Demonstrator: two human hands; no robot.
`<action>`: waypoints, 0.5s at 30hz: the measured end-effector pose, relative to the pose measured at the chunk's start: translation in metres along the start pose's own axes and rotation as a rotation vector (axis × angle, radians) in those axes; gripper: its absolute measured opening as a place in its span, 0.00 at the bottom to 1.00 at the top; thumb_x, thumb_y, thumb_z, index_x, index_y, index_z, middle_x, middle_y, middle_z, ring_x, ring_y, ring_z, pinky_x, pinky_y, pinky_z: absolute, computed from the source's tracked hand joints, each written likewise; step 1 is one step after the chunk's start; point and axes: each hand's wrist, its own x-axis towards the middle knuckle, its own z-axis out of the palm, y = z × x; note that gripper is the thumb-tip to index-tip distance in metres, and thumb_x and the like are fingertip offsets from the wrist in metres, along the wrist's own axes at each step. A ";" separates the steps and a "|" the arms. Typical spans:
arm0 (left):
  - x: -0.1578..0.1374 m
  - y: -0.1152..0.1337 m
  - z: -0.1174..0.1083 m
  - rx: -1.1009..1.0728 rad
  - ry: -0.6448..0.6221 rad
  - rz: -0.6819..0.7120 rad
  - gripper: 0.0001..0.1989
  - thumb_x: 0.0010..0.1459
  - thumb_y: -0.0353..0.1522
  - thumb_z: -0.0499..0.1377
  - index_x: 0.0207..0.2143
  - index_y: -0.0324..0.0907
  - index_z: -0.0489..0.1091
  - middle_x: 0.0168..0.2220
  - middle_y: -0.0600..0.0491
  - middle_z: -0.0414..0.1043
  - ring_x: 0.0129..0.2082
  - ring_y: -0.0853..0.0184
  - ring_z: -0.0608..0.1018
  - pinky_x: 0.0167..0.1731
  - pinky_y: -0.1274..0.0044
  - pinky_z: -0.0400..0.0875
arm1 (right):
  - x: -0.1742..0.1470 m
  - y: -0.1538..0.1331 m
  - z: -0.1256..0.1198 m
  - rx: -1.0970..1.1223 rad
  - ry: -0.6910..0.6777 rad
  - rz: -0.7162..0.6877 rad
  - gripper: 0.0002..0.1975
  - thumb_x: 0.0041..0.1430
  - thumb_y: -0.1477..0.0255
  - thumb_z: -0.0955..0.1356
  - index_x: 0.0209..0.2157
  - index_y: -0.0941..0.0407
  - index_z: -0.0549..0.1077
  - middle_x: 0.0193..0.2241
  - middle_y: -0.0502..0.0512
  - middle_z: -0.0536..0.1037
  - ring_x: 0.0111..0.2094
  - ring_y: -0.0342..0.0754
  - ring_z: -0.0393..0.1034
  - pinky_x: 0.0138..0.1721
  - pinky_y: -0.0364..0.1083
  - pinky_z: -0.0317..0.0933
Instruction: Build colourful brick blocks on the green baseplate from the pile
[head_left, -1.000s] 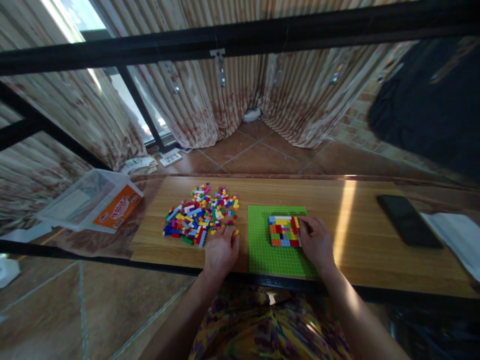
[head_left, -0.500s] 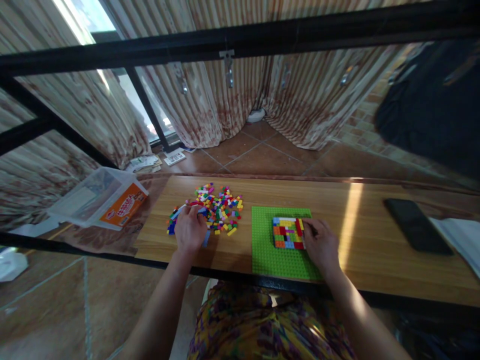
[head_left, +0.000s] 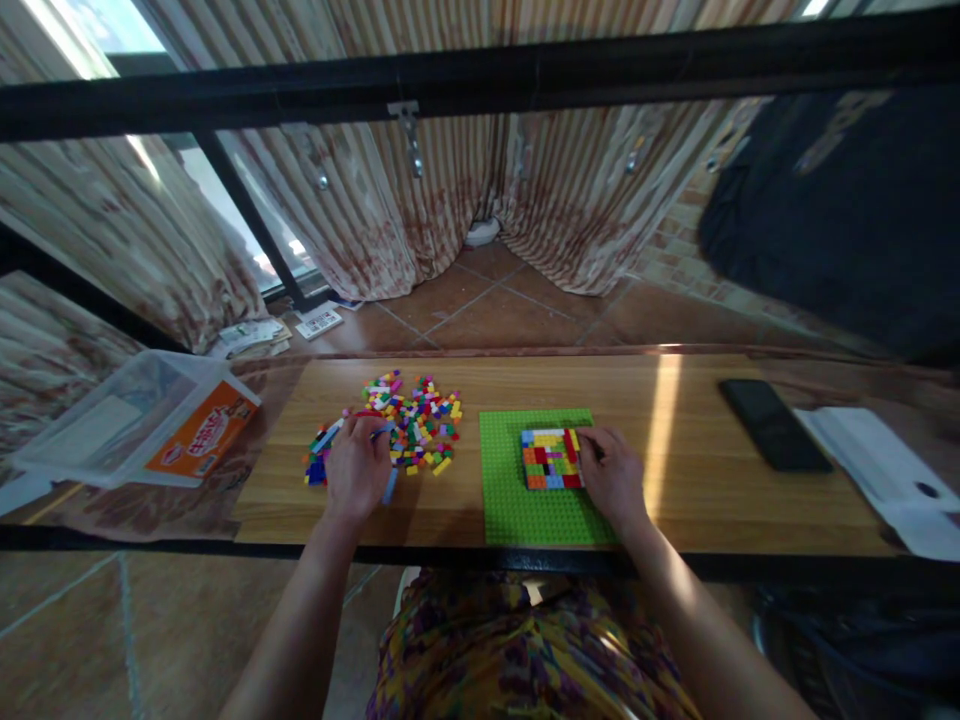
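My left hand [head_left: 357, 465] is at the left side of a pile of small coloured toy bricks [head_left: 420, 420], its fingers curled downward. Blue shows by its fingertips; whether a brick is pinched there is hidden. A long light-blue brick [head_left: 391, 487] lies beside that hand. On a green studded baseplate [head_left: 499, 510] rests a low, multicoloured block of joined bricks [head_left: 551, 462], with red and yellow pieces raised along its right edge. My right hand [head_left: 613, 475] grips this right edge with closed fingers and partly covers the baseplate.
A clear plastic box [head_left: 112, 420] with an orange label stands left of the wooden table [head_left: 442, 515]. To the right lie a black phone [head_left: 772, 425] and a white paper or packet [head_left: 877, 470]. A black metal bar [head_left: 525, 85] crosses in front of striped curtains [head_left: 420, 220].
The view has shifted, so the table and its things appear farther left. Both hands keep nearly the same places, at the pile and at the brick block.
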 end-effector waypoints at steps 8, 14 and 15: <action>-0.046 0.089 0.029 -0.581 -0.321 0.060 0.09 0.63 0.33 0.52 0.43 0.42 0.70 0.36 0.51 0.78 0.35 0.67 0.79 0.37 0.75 0.73 | 0.000 -0.003 0.000 0.024 0.002 0.019 0.15 0.63 0.64 0.62 0.36 0.56 0.78 0.35 0.59 0.78 0.35 0.51 0.72 0.37 0.49 0.64; -0.048 0.132 0.056 -0.751 -0.475 0.042 0.16 0.62 0.30 0.52 0.51 0.43 0.69 0.32 0.54 0.78 0.28 0.69 0.77 0.30 0.78 0.71 | 0.001 -0.002 0.000 0.029 -0.011 0.025 0.15 0.63 0.65 0.61 0.36 0.55 0.78 0.35 0.59 0.78 0.35 0.51 0.72 0.38 0.49 0.65; -0.045 0.138 0.059 -0.754 -0.482 0.055 0.15 0.62 0.30 0.52 0.51 0.43 0.70 0.32 0.54 0.78 0.28 0.69 0.77 0.30 0.78 0.71 | 0.002 -0.002 0.000 0.031 -0.009 0.022 0.15 0.63 0.65 0.61 0.37 0.55 0.78 0.35 0.59 0.78 0.36 0.51 0.72 0.38 0.49 0.65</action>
